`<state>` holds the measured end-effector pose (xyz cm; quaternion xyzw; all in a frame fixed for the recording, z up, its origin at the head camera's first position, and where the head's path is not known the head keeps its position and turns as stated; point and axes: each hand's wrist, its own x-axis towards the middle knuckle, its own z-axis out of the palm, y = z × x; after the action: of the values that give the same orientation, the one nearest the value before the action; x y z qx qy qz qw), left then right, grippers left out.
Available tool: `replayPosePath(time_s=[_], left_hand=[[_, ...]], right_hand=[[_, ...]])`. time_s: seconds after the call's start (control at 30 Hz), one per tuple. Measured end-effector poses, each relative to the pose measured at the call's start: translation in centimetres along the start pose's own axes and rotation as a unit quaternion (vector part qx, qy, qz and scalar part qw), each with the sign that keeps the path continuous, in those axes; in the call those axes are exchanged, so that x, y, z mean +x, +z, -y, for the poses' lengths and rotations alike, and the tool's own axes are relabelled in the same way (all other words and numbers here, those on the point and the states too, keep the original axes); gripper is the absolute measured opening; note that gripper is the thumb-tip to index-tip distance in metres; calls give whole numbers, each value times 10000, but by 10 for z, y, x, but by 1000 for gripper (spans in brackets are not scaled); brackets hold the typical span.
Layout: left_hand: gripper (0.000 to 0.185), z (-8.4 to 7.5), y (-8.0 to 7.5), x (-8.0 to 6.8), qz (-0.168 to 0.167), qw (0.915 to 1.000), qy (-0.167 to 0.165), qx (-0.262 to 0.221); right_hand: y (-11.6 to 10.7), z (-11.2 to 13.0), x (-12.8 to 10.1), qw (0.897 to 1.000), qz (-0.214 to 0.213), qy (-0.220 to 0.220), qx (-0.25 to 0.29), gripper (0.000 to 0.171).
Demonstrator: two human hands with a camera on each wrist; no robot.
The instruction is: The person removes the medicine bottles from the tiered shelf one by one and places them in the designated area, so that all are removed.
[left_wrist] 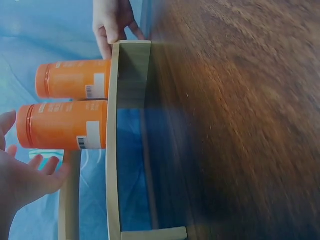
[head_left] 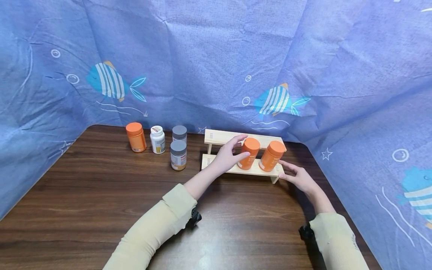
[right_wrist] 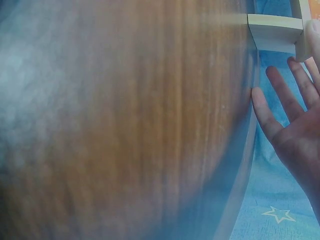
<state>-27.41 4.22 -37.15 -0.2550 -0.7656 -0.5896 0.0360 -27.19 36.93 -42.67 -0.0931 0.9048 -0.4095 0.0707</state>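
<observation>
Got a wooden rack [head_left: 224, 137] here with a left orange bottle [head_left: 248, 160] and a right orange bottle [head_left: 271, 156] standing side by side on the lower tier [head_left: 237, 170], toward the right end. Worth zeroing in on the left one. Sitting just to the right of the left hand [head_left: 227, 155], between thumb and fingers as seen in the head view, and clearly nearer to that hand than to the other. Long axis straight up off the board — leaning a bit in the head view, but square to the tier in the left wrist view, so probably just lens slant.

As for the left hand, spread around the bottle rather than clamped, judging by the gap between fingers and orange side in the left wrist view. Can't rule out a light touch from the thumb, though.

Seeing the right hand [head_left: 298, 178] spread too, fingers fairly straight, at the right end of the rack. Probably touching the wood with the thumb, not the bottle.

Can't get much from the right wrist view — just a sliver of orange top right, thumb cut off by the edge, counter [head_left: 101, 210] badly blurred. Can't read the labels either. Over to the left, can spot a third orange bottle [head_left: 137, 140], a white bottle [head_left: 158, 141], a front grey-lidded bottle [head_left: 178, 155] and, partly hidden behind it, a back grey-lidded bottle [head_left: 179, 133].
</observation>
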Motion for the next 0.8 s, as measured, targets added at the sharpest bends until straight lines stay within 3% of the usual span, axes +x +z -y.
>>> replayPosePath(time_s=[0.63, 0.8], left_hand=[[39, 7, 10, 9, -167, 9996, 138, -188], [38, 9, 10, 11, -217, 9993, 198, -238]], right_hand=[[-1, -4, 1, 10000, 11, -20, 44, 68], [0, 19, -9, 9999, 69, 17, 85, 66]])
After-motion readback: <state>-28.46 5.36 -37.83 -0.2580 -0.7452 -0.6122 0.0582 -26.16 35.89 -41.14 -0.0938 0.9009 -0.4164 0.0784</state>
